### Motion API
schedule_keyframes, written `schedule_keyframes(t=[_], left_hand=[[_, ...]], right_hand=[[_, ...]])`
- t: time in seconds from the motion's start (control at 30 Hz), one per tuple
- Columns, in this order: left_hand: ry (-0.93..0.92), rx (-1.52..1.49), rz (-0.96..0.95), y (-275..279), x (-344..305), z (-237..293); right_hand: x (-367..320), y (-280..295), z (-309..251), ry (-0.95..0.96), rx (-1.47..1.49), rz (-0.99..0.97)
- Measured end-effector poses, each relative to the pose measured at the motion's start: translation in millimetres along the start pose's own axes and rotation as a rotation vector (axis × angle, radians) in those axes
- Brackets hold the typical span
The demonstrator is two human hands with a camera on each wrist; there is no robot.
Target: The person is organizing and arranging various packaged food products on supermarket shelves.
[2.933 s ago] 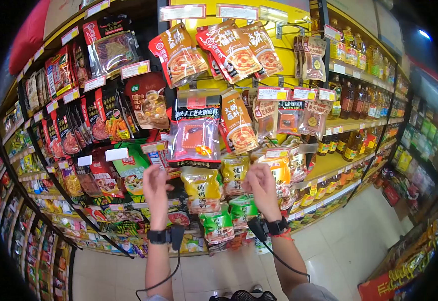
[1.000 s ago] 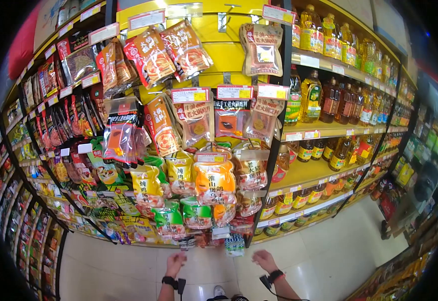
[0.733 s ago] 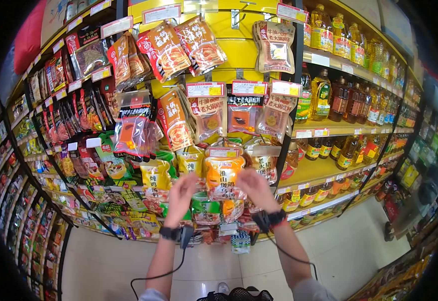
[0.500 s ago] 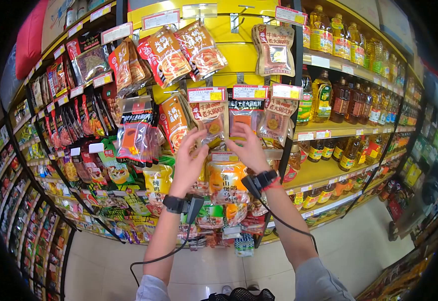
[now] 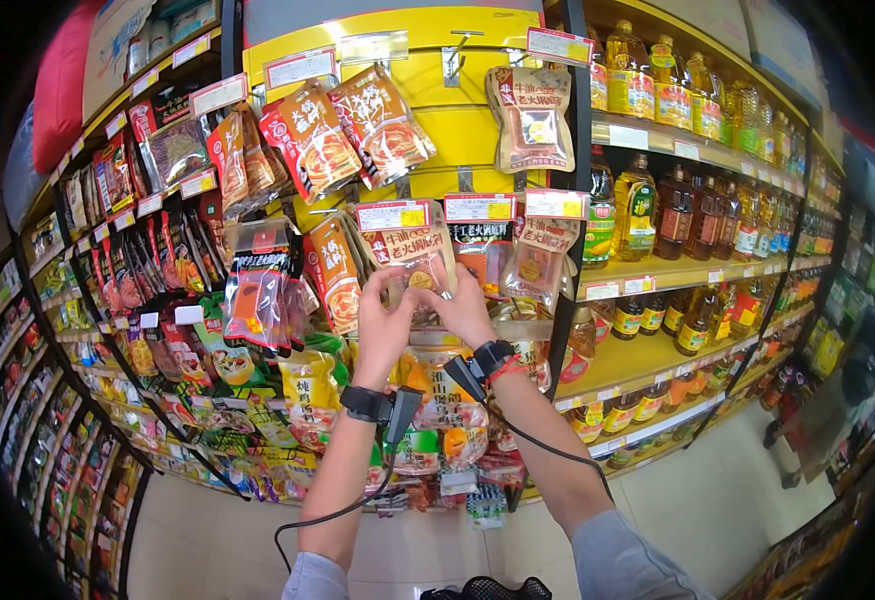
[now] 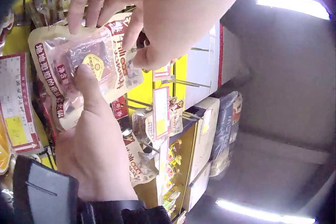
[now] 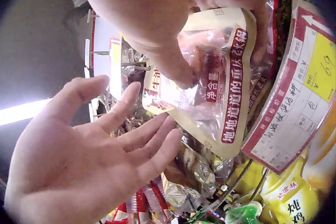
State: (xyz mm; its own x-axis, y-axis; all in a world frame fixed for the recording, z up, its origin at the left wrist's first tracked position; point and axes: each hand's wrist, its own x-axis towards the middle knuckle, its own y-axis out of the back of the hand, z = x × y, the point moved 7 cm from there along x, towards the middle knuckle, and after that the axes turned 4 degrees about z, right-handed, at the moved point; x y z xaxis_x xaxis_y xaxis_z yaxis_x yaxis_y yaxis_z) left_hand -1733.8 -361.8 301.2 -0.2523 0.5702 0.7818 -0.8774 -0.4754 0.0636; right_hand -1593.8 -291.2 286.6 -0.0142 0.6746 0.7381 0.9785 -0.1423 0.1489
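A beige pouch of hot pot soup base (image 5: 404,250) with a clear window hangs on the display in front of me. My right hand (image 5: 466,313) grips it, thumb over the window. In the right wrist view the right hand (image 7: 157,16) covers part of the pouch (image 7: 234,77), while my left hand (image 7: 86,145) has its fingers extended at the pouch's edge. In the left wrist view the left hand (image 6: 173,11) reaches across the top edge of the pouch (image 6: 50,56); the right hand (image 6: 100,148) comes from below. In the head view the left hand (image 5: 384,325) is beside the right.
Price tags (image 5: 394,215) stick out above the pouches. Brown pouches (image 5: 309,140) hang higher up, and black-topped packs (image 5: 259,285) hang to the left. Oil bottles (image 5: 634,210) line the right shelves. Yellow soup packs (image 5: 309,385) hang below the hands.
Both hands have risen from low near the floor to the beige pouches. Over the last half second they have closed in, and the right hand has taken hold of one pouch.
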Motion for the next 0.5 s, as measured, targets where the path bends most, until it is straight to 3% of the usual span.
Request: schedule_keyframes(t=[0.07, 0.17, 0.37, 0.5], left_hand=[[0.103, -0.005, 0.051, 5, -5, -3], [0.111, -0.159, 0.093, 11, -16, 12], [0.012, -0.062, 0.11, 16, -27, 20], [0.094, -0.108, 0.146, 17, -44, 24]], right_hand=[[-4, 3, -4, -0.043, 0.097, -0.041], [-8, 0, -6, -0.028, 0.205, -0.085], [-17, 4, -21, -0.014, 0.468, -0.137], [-36, 11, -25, -0.076, 0.546, -0.165]])
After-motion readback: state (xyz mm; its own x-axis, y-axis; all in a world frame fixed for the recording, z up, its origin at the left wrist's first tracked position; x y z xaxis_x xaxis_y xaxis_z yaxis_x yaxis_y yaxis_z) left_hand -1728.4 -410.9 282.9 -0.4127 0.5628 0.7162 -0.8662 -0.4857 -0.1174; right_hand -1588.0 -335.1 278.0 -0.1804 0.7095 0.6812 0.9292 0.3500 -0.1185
